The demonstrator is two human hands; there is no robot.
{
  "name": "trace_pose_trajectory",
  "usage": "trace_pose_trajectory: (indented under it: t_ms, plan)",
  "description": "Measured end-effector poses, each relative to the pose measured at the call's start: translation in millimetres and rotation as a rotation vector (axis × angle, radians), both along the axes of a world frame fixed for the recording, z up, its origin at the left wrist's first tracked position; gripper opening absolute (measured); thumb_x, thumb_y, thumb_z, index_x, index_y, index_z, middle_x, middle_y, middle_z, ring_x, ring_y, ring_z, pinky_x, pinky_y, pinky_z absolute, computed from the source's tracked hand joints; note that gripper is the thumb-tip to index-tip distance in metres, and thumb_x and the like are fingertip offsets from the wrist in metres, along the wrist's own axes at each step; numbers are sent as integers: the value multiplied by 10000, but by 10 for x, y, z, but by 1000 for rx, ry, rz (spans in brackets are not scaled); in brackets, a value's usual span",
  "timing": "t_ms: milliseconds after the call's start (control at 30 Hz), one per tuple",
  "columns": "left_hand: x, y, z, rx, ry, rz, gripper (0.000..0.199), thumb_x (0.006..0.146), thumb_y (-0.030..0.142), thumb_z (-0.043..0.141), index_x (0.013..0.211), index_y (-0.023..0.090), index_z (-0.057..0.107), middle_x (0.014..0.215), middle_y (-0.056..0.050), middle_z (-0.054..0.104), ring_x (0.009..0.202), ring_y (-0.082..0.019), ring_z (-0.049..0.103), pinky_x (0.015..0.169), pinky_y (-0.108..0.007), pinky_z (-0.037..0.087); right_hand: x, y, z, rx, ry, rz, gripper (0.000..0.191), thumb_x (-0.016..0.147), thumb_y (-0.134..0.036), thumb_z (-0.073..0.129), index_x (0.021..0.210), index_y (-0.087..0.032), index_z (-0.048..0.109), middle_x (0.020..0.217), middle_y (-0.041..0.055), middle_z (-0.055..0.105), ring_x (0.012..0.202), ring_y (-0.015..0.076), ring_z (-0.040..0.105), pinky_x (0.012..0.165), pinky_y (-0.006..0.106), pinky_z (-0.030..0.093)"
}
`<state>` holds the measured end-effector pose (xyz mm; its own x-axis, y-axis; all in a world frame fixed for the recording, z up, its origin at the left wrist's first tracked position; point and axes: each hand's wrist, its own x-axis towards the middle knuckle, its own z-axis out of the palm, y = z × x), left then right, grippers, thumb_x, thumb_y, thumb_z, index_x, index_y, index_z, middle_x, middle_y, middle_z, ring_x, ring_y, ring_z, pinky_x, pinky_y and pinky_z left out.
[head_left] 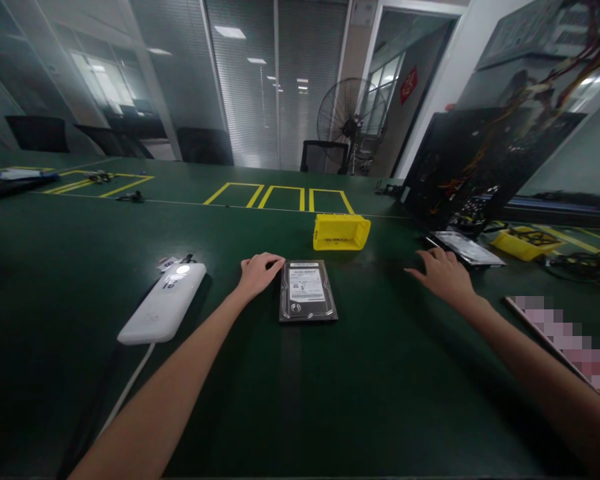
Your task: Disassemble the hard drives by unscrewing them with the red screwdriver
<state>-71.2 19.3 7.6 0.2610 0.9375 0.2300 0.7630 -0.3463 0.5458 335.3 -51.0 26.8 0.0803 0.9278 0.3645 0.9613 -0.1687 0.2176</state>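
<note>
A hard drive (309, 291) lies flat on the green table in front of me, its white label facing up. At its upper left corner, my left hand (258, 275) has thumb and forefinger closed together on the edge. Over to the right, my right hand (444, 275) hovers with its fingers apart and nothing in them. Just beyond that hand lies a flat silver-and-black metal unit (467, 248), partly hidden by the fingers. Behind the hard drive, a yellow plastic bin (341, 233) rests with its opening toward me.
A white power bank (166, 303) with a cable lies at left. An open black computer case (460, 167) with loose wires stands at back right, near another yellow bin (525, 243). A blurred pinkish flat object (570, 347) lies at right. Yellow tape outlines (283, 189) mark the far table.
</note>
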Motion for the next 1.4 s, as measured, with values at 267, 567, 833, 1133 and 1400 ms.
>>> trace_pose_trajectory:
  t_ms: [267,567,833,1133,1400]
  plan:
    - [-49,54,1,-42,-21,-42,334,906,428,416,982,253,689,1150,-43,653,1117,-277,525,988,-506,288,382,-141,-183,-81,111,-296,536,890,-393,382,1335,-95,402,1183,277,502,1082,461,500,756,515,445]
    - [-54,46,37,-75,-4,-50,331,905,421,418,1004,242,678,1154,-44,653,1142,-272,521,1006,-474,284,-345,-112,517,-89,513,300,704,764,-292,624,1395,-175,335,1137,148,593,879,236,633,786,386,528]
    - [-71,31,49,-63,14,-102,362,905,454,404,1090,271,656,1197,-49,632,1153,-282,513,1008,-483,275,-1764,130,1110,124,1333,1030,549,761,-257,638,1246,-276,381,1046,23,550,989,190,572,924,414,496]
    - [-177,221,-95,-152,-286,-169,362,906,463,389,1058,235,625,1117,-33,669,1101,-222,566,989,-388,374,-2350,601,800,239,1670,943,489,808,-472,554,1159,-296,262,828,-21,500,627,126,536,679,344,526]
    - [-204,140,1,-287,-563,-125,261,781,442,581,866,195,582,963,-46,681,883,-189,620,798,-329,482,-2533,594,841,422,1671,967,517,777,-623,528,1070,-294,258,722,-37,432,499,116,453,512,306,461]
